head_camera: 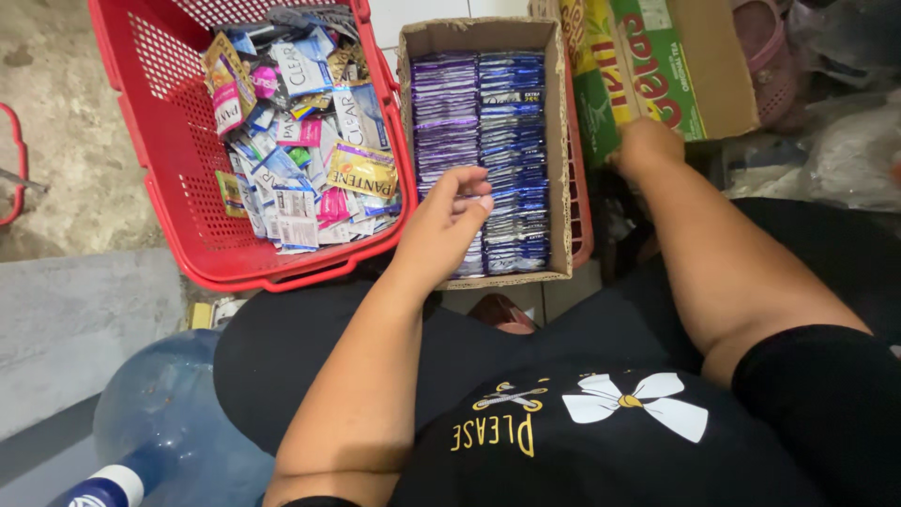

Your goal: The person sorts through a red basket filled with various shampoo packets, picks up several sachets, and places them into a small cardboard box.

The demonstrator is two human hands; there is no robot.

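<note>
Purple and blue foil sachets (481, 141) stand packed on edge in two tidy rows, the purple row on the left and the blue on the right, filling an open brown cardboard box (559, 150) that sits on the floor ahead of the person. The left hand (449, 221) reaches forward from a bare forearm and hovers over the near end of the purple row, its fingers curled together with the tips touching the tops of the sachets; whether it actually pinches one I cannot tell. The right hand (646, 141) stretches further out past the box's right wall, knuckles up, resting against a green and yellow printed carton (648, 66); its fingers are hidden, so their state cannot be told. Just left of the brown box stands a red plastic shopping basket (178, 178) holding a loose jumble of mixed colourful sachets (300, 141) in white, pink, gold and blue. Near the bottom left lies a large translucent blue water bottle (174, 422) with a blue and white neck.
</note>
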